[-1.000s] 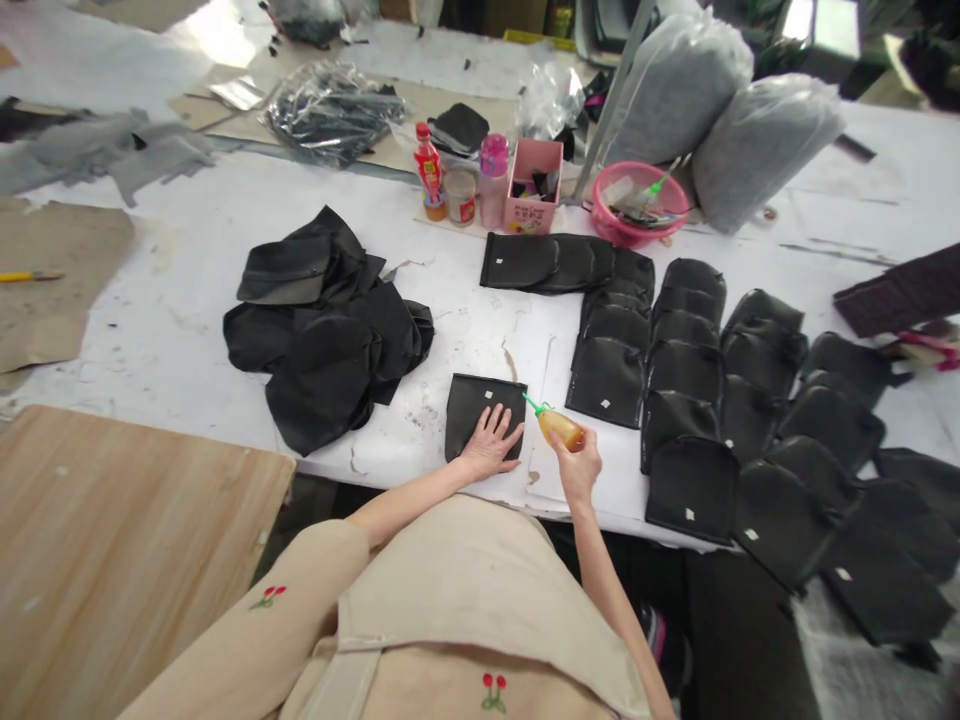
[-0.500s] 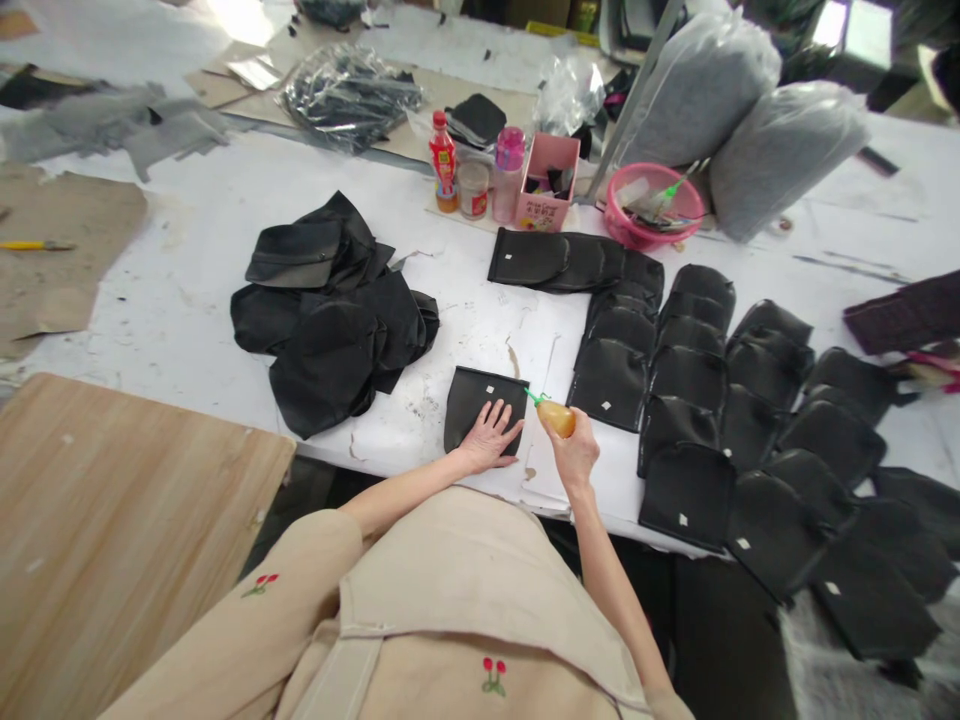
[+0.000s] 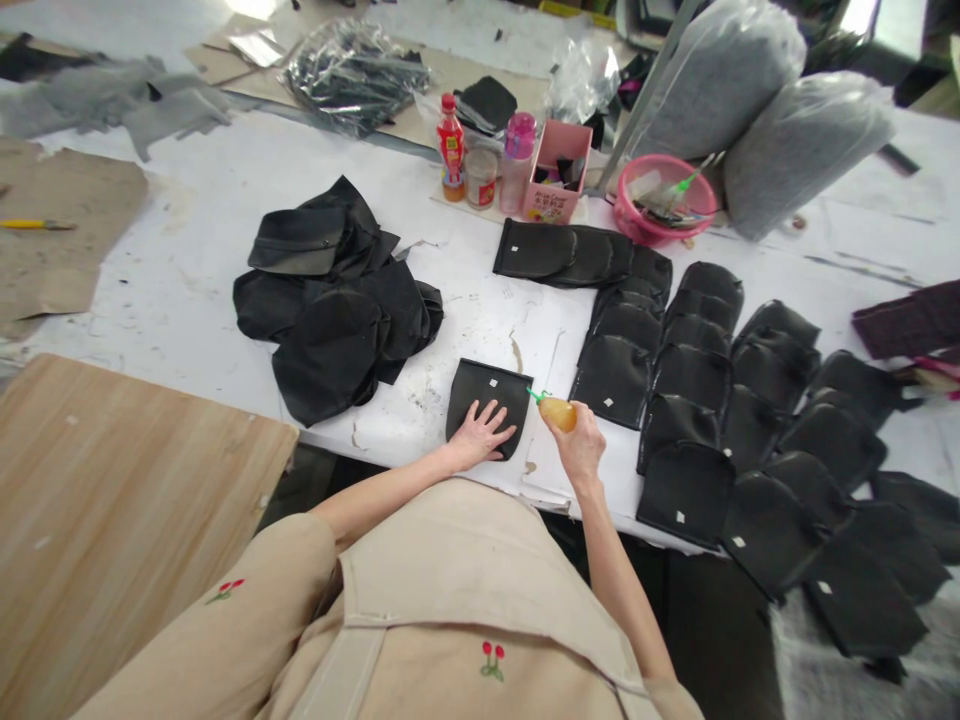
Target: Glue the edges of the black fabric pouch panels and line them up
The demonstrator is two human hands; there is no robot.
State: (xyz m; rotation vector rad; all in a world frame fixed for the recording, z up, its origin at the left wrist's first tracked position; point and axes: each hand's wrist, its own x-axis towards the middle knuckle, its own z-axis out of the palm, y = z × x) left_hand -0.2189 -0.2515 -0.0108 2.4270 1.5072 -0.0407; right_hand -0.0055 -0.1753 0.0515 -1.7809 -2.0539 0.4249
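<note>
The black piece (image 3: 480, 390) is pressed flat on the white table (image 3: 187, 330) under the spread left hand (image 3: 482, 437). An amber bottle (image 3: 559, 413) is clasped in the curled right hand (image 3: 583, 447), its green nozzle held near the piece's upper-right corner.

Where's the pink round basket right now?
In the head view, the pink round basket sits at upper right on the table, just right of the pink box, beside a grey plastic-wrapped bundle.

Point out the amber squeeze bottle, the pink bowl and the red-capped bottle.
Amber squeeze bottle (image 3: 556, 413): head view, on its rounded body.
Pink bowl (image 3: 649, 232): head view, on its near outer wall.
Red-capped bottle (image 3: 451, 146): head view, on its midsection.
</note>
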